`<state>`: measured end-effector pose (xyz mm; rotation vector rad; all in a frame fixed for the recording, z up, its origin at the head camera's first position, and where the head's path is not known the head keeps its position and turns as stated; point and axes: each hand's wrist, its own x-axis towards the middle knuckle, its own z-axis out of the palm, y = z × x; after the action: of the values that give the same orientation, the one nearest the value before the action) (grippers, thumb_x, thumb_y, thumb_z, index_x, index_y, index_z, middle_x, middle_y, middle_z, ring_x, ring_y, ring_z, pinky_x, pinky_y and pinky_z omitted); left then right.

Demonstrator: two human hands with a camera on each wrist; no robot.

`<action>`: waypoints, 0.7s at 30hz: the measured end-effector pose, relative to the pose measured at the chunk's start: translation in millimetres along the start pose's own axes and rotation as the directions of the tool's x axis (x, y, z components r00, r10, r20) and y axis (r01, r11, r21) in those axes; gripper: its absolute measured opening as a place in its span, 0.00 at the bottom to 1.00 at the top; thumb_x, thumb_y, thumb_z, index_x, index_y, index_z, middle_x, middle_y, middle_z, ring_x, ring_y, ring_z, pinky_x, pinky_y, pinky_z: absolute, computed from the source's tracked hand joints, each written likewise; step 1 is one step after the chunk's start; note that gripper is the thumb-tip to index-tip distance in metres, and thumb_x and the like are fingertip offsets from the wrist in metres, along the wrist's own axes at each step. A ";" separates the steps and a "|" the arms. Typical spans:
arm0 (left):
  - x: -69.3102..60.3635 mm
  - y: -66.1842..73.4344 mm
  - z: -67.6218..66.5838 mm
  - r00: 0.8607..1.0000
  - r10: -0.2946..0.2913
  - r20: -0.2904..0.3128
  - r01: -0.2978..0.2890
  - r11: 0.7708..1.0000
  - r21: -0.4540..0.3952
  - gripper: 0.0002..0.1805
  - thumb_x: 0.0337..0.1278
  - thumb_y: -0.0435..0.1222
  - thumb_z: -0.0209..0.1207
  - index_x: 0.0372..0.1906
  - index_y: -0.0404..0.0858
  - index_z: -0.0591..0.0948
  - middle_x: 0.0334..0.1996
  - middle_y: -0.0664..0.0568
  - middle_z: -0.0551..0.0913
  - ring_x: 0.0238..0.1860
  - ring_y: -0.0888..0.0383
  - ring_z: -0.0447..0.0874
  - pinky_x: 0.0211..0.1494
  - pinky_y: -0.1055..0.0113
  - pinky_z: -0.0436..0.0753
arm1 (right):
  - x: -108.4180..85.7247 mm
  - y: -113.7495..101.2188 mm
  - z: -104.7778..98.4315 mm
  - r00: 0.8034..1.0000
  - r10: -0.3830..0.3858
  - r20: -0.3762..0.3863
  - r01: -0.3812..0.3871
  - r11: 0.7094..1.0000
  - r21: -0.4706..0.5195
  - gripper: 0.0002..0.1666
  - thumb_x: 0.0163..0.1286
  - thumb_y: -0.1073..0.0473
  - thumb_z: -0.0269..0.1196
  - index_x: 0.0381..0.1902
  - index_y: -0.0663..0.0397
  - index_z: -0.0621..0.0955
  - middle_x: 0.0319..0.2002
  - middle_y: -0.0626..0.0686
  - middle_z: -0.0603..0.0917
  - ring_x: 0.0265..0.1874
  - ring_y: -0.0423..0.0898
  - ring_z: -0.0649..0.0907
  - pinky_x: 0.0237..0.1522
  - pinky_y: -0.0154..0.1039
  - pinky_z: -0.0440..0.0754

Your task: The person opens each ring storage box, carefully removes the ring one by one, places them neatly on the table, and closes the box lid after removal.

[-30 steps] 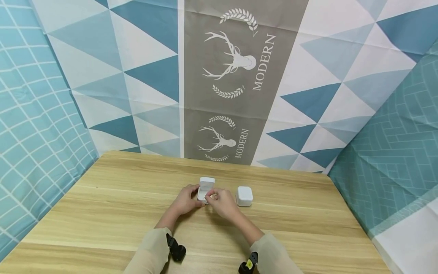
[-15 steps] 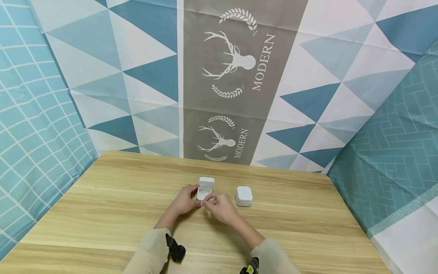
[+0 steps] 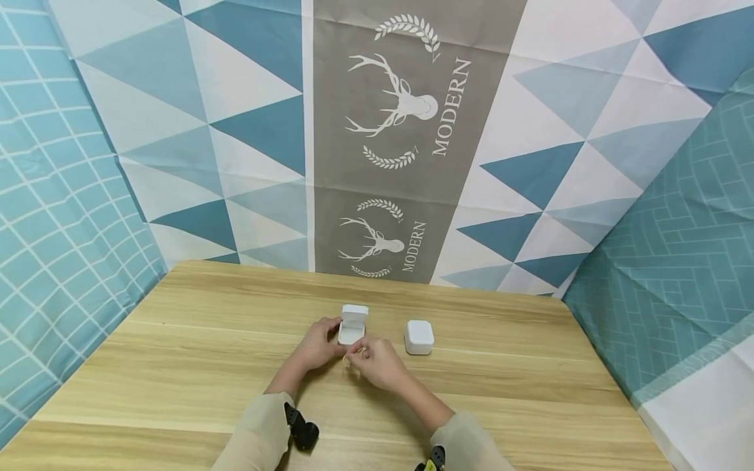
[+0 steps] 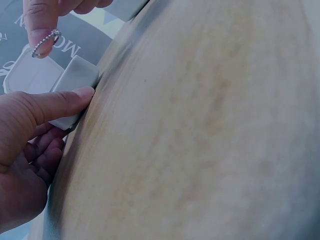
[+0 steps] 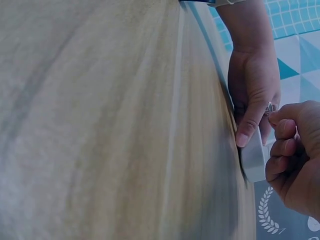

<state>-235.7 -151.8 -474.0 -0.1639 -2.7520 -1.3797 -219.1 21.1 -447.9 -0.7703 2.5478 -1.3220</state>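
A small white box (image 3: 351, 333) stands on the table with its lid raised. My left hand (image 3: 319, 344) grips it from the left side, the thumb lying along its front in the left wrist view, where the box's base (image 4: 76, 76) shows pale grey. Just in front of the box, my right hand (image 3: 379, 364) pinches a silvery ring (image 4: 46, 43) between thumb and finger. The ring (image 5: 269, 109) also shows at the fingertips in the right wrist view, near the left thumb.
To the right of the open box stands a second white box (image 3: 419, 337) with rounded corners, closed. The wooden table (image 3: 518, 386) ends at a patterned cloth backdrop (image 3: 265, 150), with blue and teal cloths on both sides.
The right hand has drawn back from inside the open box toward the front edge of the table, bringing the ring out with it. The left hand has kept its grip on the box.
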 end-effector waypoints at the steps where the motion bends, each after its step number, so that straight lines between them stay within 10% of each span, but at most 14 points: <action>1: -0.2 0.0 0.0 1.000 -0.002 0.002 0.002 1.000 0.002 0.37 0.42 0.33 0.70 0.60 0.24 0.70 0.53 0.36 0.76 0.59 0.42 0.72 0.65 0.49 0.69 | -0.2 0.0 0.4 1.000 0.001 0.006 -0.001 1.000 -0.003 0.08 0.65 0.58 0.60 0.36 0.58 0.81 0.08 0.41 0.65 0.07 0.32 0.61 0.09 0.23 0.56; 21: 0.1 -0.3 -0.5 1.000 -0.004 0.003 0.004 1.000 0.014 0.37 0.42 0.34 0.70 0.60 0.25 0.70 0.53 0.37 0.76 0.59 0.42 0.72 0.65 0.49 0.69 | 0.3 1.6 8.6 0.998 0.004 0.061 -0.001 0.999 -0.049 0.07 0.65 0.60 0.59 0.34 0.58 0.81 0.10 0.40 0.71 0.07 0.32 0.63 0.09 0.23 0.57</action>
<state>-235.9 -152.4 -473.9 -0.1601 -2.7652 -1.3616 -216.7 15.6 -454.2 -0.8042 2.5408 -1.2199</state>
